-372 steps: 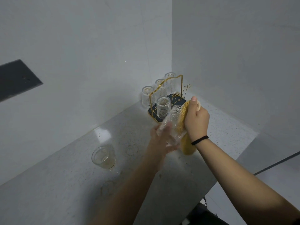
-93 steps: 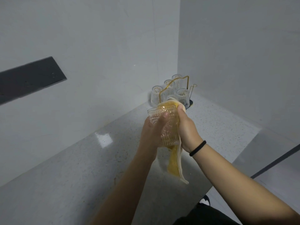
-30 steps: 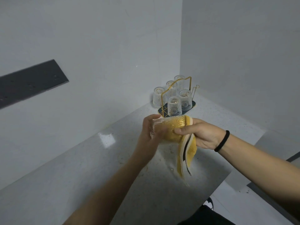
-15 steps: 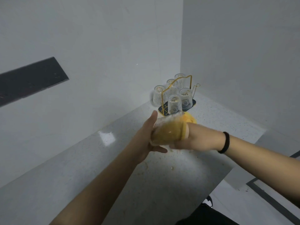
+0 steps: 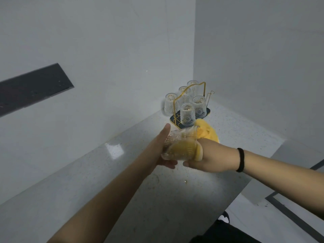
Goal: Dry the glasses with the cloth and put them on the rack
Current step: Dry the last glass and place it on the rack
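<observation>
Left hand [image 5: 158,151] only cradles the ribbed glass [image 5: 178,146] loosely, right hand [image 5: 208,157] grips the yellow cloth [image 5: 206,133] stuffed inside, so twisting could pop it onto the counter [image 5: 122,190].

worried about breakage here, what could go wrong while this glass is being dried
The ribbed glass is held in the air over the hard stone counter, and the left hand holds it with fairly straight fingers, so it might slip. The right hand pushes the yellow cloth inside; hard twisting could crack it.
</observation>
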